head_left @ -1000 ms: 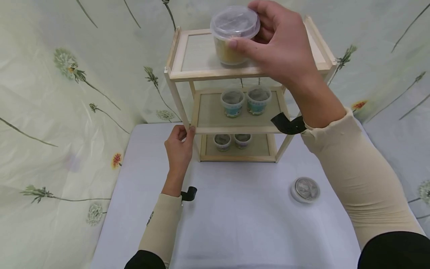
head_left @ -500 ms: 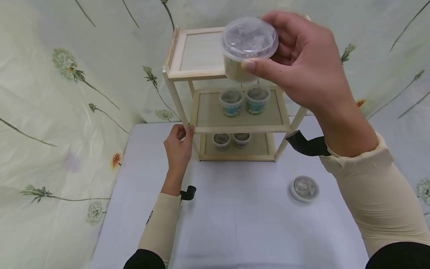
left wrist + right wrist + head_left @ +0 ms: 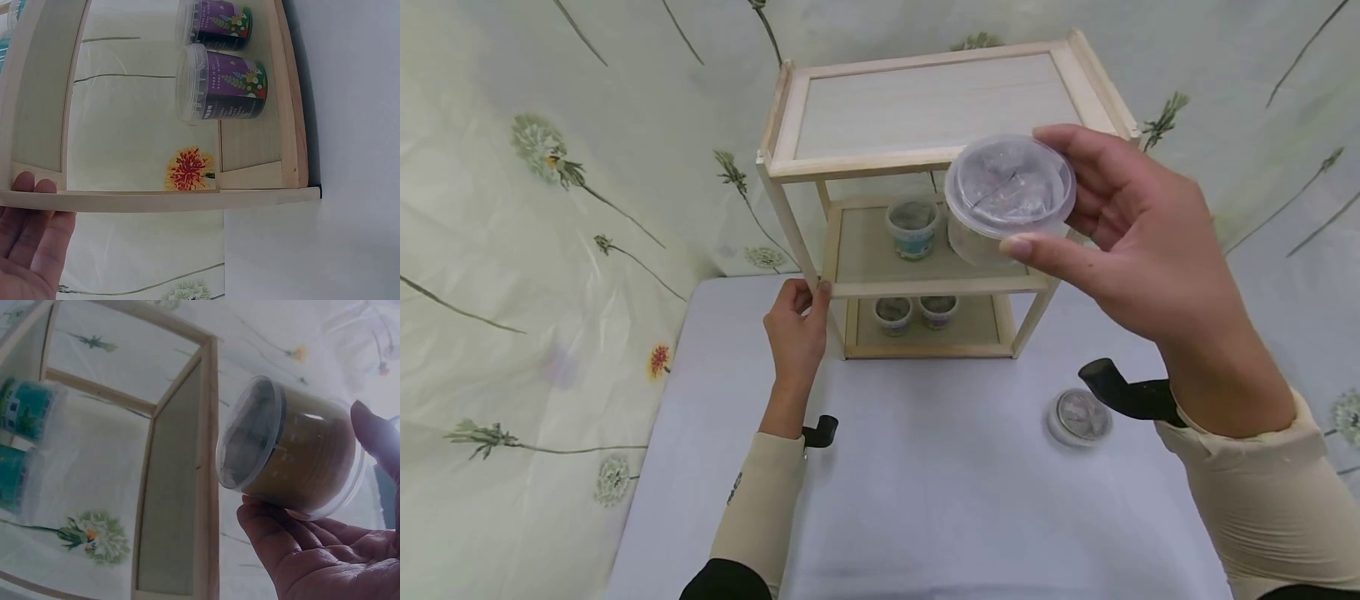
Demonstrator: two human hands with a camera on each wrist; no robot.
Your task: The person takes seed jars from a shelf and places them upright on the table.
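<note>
My right hand [image 3: 1150, 225] grips a clear lidded plastic tub [image 3: 1009, 187] by its side, thumb in front and fingers behind. In the right wrist view the tub [image 3: 294, 450] has yellowish-brown contents. It hangs in front of the wooden three-tier shelf [image 3: 917, 287], overlapping the middle tier in the head view. My left hand [image 3: 797, 342] holds the shelf's left front post at middle-tier height; its fingertips [image 3: 45, 186] curl over the wood in the left wrist view. A teal-labelled tub [image 3: 913, 229] stands on the middle tier, its neighbour mostly hidden behind the held tub.
Two purple-labelled tubs, one of them this near tub [image 3: 228, 84], stand on the bottom tier. Another lidded tub [image 3: 1079, 417] sits on the white-covered table [image 3: 940, 483], right of the shelf. A floral sheet [image 3: 565, 292] hangs behind and at the sides.
My right hand has brought the held tub down and to the right, away from over the top tier, toward me. My left hand has stayed on the post.
</note>
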